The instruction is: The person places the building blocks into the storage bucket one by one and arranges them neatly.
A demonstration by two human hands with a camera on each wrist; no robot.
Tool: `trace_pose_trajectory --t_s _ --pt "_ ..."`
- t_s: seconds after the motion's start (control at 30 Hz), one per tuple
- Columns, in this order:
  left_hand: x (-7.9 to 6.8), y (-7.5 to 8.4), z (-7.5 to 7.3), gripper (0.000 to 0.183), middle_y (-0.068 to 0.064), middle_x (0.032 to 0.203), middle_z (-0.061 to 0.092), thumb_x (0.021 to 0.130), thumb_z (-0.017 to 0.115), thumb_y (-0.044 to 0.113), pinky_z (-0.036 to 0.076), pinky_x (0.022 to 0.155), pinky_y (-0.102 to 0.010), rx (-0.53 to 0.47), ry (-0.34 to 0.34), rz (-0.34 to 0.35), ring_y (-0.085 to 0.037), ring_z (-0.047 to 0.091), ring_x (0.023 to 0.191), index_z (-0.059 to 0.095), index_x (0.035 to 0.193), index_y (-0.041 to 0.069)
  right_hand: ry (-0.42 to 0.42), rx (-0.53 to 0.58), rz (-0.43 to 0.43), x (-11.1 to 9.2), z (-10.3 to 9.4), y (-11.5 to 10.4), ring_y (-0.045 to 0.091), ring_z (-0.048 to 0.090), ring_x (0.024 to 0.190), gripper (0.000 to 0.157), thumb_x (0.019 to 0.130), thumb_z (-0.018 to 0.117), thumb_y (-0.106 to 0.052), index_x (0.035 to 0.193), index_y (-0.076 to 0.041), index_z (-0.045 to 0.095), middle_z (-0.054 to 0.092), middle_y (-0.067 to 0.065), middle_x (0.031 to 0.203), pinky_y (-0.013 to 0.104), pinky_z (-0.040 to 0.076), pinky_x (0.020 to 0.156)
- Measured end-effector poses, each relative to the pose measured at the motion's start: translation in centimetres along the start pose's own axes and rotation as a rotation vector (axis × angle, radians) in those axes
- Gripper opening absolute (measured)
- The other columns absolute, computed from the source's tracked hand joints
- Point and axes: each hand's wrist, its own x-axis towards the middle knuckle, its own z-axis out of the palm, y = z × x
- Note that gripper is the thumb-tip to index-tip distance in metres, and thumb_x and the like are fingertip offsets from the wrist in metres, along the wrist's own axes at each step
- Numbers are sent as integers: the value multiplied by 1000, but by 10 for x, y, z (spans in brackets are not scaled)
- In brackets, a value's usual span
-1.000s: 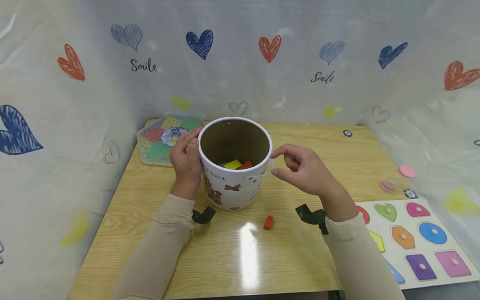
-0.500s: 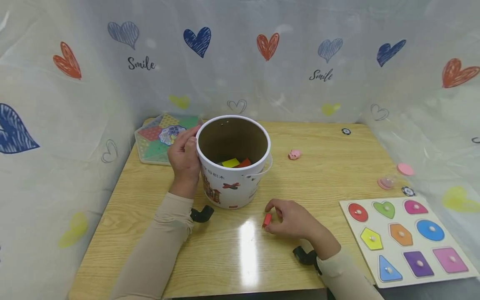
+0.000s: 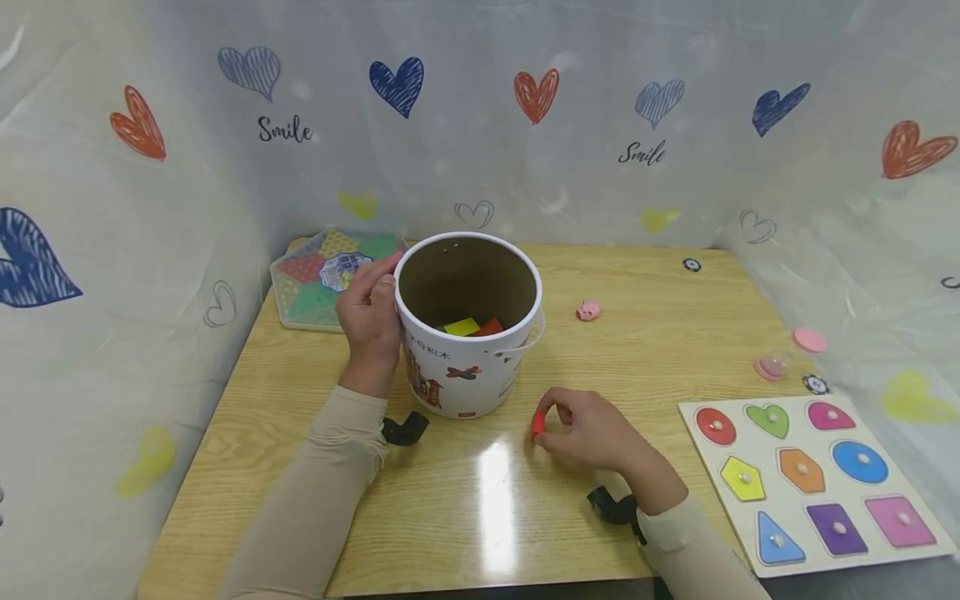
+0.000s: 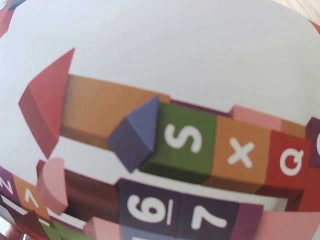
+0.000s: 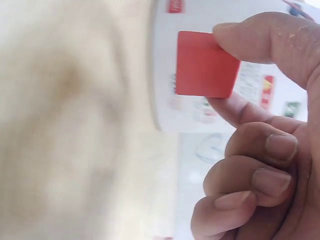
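Note:
A white bucket (image 3: 471, 392) stands upright on the table, printed with pictures of letter blocks. Yellow and red blocks (image 3: 461, 327) show inside it. My left hand (image 3: 369, 325) rests against the bucket's left side, fingers reaching to the rim; the left wrist view is filled by the printed bucket wall (image 4: 150, 50). In front and to the right of the bucket, my right hand (image 3: 592, 429) pinches a small red block (image 3: 538, 423) between thumb and forefinger. Seen from the right wrist, the block's square red face (image 5: 205, 65) is plain, with the other fingers curled below.
A shape puzzle board (image 3: 765, 450) with knobbed pieces lies at the right. A clear tangram-patterned case (image 3: 303, 300) sits behind my left hand. Farther back are a pink pig figure (image 3: 588, 310), a small pink-ended timer (image 3: 772, 365), a pink disc (image 3: 809, 339) and round chips (image 3: 692, 265).
My right hand has come down from the bucket's right side to the red block, and now pinches it, slightly farther forward. The left hand stays on the bucket.

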Motion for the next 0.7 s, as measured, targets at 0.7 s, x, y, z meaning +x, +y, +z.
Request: trace_pose_trajectory --t_s 0.7 --pt "1 2 -1 33 -26 107 64 85 45 5 51 84 -30 -4 -7 -2 -30 60 102 68 105 -9 288 126 -259 21 -88 -53 11 25 53 22 78 75 -31 96 -28 62 25 -4 59 28 32 53"
